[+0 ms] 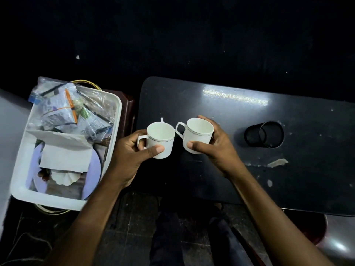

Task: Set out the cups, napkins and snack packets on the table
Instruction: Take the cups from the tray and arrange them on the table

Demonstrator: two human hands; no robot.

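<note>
My left hand (pixel 132 152) grips a white cup (pixel 161 136) by its side, with the handle pointing left. My right hand (pixel 215 144) holds a second white cup (pixel 197 134), whose handle points left toward the first. Both cups are upright and empty, held over the left end of the dark table (pixel 249 179); I cannot tell whether they touch it. White napkins (pixel 65 156) and clear snack packets (pixel 71 110) lie in a white tray (pixel 113 143) to the left of the table.
A black mesh pen holder (pixel 266 134) lies on its side on the table to the right of the cups. A scrap of torn paper (pixel 277 163) sits near the table's front edge. A purple plate (pixel 95 169) lies under the napkins in the tray.
</note>
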